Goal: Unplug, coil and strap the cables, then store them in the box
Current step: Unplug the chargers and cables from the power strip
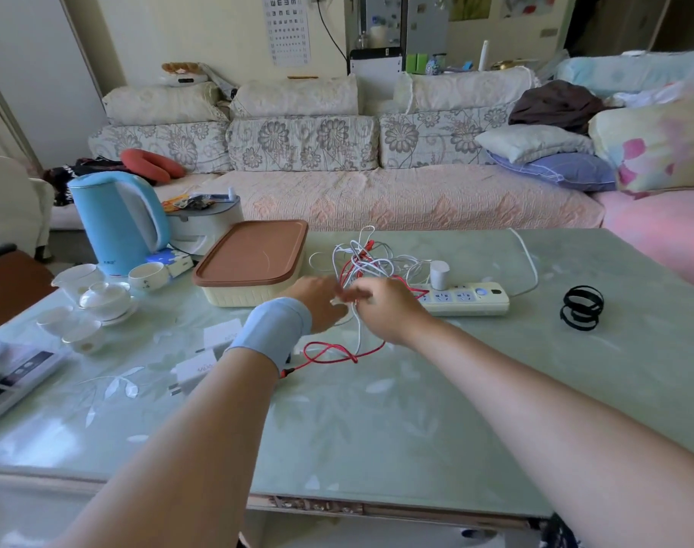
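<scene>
Mid-frame, both hands meet in the tangled cables (371, 261) on the table (377, 429). The right hand (386, 312) has its grip pinched on a white cable (360, 330). The left hand (317, 306) is blurred, so I cannot tell its grip. The box (250, 263) sits just left, the power strip (462, 299) just right, and the straps (580, 308) far right. Broad table surface runs down to the near edge.

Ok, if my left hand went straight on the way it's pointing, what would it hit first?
Most likely the tangle of white and red cables just past your left hand; the power strip lies beyond, to the right. Depth is hard to judge.
</scene>
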### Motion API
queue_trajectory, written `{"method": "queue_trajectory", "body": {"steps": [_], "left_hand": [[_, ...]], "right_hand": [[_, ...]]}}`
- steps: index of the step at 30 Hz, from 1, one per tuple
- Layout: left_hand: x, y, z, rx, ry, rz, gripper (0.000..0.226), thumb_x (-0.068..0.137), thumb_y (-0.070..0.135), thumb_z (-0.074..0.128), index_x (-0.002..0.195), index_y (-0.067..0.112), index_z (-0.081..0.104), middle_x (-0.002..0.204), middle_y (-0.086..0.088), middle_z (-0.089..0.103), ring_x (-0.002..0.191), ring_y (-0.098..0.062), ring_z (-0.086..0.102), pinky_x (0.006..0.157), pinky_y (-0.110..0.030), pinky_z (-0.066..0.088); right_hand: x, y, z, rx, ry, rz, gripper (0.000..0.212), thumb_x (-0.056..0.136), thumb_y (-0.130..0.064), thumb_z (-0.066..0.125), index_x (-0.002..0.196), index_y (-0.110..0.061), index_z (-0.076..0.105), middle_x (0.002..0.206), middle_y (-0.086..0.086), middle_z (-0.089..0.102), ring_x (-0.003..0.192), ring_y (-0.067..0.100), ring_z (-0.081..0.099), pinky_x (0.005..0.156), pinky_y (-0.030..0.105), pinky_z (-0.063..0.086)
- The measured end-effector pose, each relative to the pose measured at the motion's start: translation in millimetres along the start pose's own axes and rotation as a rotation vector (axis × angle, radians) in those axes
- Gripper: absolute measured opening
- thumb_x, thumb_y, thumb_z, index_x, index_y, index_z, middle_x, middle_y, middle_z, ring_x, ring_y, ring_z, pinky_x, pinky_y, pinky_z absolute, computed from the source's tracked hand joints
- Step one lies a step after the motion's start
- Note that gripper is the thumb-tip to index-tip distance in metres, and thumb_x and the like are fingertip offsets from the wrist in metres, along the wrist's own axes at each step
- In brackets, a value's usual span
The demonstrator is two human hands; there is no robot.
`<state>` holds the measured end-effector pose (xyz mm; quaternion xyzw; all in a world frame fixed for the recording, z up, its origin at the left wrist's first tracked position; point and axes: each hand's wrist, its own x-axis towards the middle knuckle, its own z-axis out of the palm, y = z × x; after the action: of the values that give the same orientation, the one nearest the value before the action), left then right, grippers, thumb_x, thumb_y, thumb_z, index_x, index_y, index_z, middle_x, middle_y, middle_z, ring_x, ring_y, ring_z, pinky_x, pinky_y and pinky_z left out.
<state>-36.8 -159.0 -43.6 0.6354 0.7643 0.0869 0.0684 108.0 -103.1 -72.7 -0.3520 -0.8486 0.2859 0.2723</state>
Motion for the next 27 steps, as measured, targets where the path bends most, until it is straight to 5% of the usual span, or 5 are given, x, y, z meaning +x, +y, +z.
{"method": "queue_trajectory", "body": {"steps": [3,7,12,20,27], "left_hand": [[29.2,36.8,7.8,-0.166,0.169,0.099,0.026,0.093,0.030,0.052,0.115,0.019,0.058,0.117,-0.004,0.064,0.105,-0.026,0.058,0.089,-0.034,0.046],[69.3,74.9,24.5,-0.204,0.324,0.216,0.031,0.091,0.015,0.051,0.121,0.018,0.060,0.124,-0.003,0.060,0.120,-0.023,0.049,0.104,-0.031,0.035],[103.1,99.7,68.3,-0.005,0.217,0.267,0.038,0.093,0.030,0.052,0.130,0.026,0.058,0.144,0.003,0.047,0.135,-0.020,0.035,0.113,-0.033,0.025],[136.0,103.7,94.0,0.183,0.057,0.148,0.042,0.093,0.041,0.042,0.134,0.037,0.049,0.151,0.009,0.035,0.138,-0.021,0.026,0.108,-0.039,0.019],[145.1,98.0,102.7,0.008,0.020,0.057,0.014,0.088,0.050,0.040,0.092,0.040,0.049,0.137,0.016,0.050,0.131,-0.021,0.032,0.103,-0.036,0.019]], "right_hand": [[7.5,21.2,-26.7,-0.130,0.201,-0.074,0.037,0.079,-0.001,0.045,0.098,-0.017,0.073,0.105,0.005,0.071,0.102,0.027,0.062,0.085,0.036,0.049],[18.9,71.0,-56.3,-0.206,0.426,0.054,0.037,0.081,0.002,0.049,0.112,-0.012,0.063,0.117,0.011,0.058,0.112,0.030,0.054,0.092,0.037,0.043],[31.3,130.4,-74.3,-0.330,0.276,0.331,0.059,0.093,-0.026,0.055,0.146,-0.011,0.032,0.142,0.017,0.040,0.128,0.036,0.042,0.102,0.042,0.037],[55.3,164.0,-58.7,-0.500,0.165,0.235,0.057,0.091,-0.042,0.051,0.140,-0.019,0.035,0.135,0.010,0.056,0.118,0.033,0.055,0.095,0.044,0.034],[72.0,177.5,-50.5,-0.614,0.251,0.175,0.041,0.094,-0.048,0.049,0.125,-0.021,0.043,0.109,0.010,0.068,0.102,0.033,0.061,0.079,0.041,0.033]]}}
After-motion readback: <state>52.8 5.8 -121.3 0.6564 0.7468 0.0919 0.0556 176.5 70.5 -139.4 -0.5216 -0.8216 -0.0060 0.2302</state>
